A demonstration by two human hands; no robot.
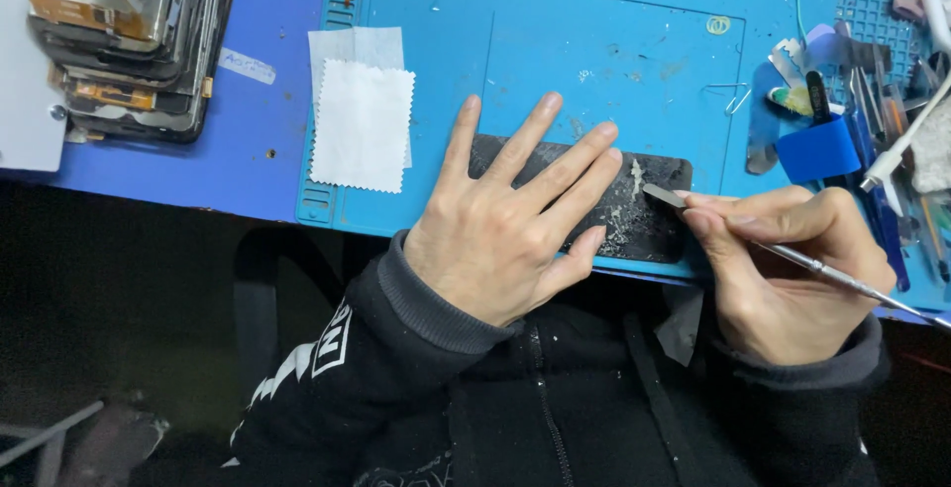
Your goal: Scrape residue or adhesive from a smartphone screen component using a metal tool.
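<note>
The left hand (505, 219) is pressing flat, fingers spread, on a dark phone panel (634, 212) lying at the blue mat's (614, 51) near edge. The right hand (792, 269) is pinching a metal scraper (666, 196), working its blade against the crusty residue. The panel looks thin, stiff and brittle; holding it flat seems safest.

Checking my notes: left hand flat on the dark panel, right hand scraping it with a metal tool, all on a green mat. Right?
Not quite: the mat is blue, as the head view shows. The left hand lies flat on the dark panel; the right hand holds the metal tool to it.

White cloth (362, 125) — stacked phone screens (134, 36) upper left
</note>
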